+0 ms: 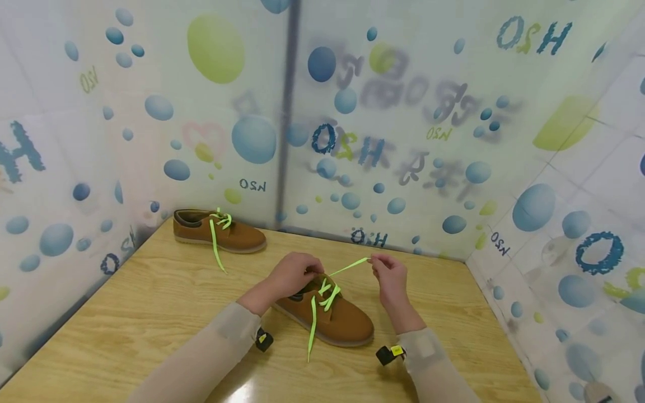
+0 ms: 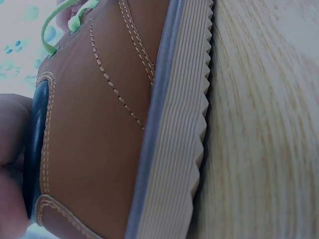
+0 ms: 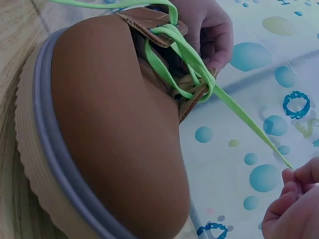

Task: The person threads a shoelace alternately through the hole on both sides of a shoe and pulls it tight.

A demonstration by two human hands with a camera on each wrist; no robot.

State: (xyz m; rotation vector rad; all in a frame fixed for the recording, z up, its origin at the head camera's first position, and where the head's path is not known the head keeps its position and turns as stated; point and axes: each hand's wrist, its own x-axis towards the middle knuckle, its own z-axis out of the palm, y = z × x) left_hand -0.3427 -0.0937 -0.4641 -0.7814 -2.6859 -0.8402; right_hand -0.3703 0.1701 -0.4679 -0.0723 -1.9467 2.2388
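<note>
A brown leather shoe [image 1: 347,322] with bright green laces stands on the table, toe pointing to the lower right. My left hand [image 1: 297,274] is at its opening with curled fingers, gripping the upper near the tongue; the exact hold is partly hidden. In the left wrist view, that hand [image 2: 12,164] shows beside the dark collar. My right hand [image 1: 393,280] pinches the end of one green shoelace [image 1: 350,266], drawn taut from the eyelets toward the right. The right wrist view shows this pinch at the fingertips [image 3: 299,174]. The other lace end [image 1: 312,330] hangs over the shoe's near side.
A matching brown shoe [image 1: 242,238] with green laces stands at the table's back left, one lace trailing onto the wood. Patterned curtains [image 1: 433,196] with blue and green dots rise behind and beside the wooden table [image 1: 151,313]. Small black devices [image 1: 263,340] sit at both wrists.
</note>
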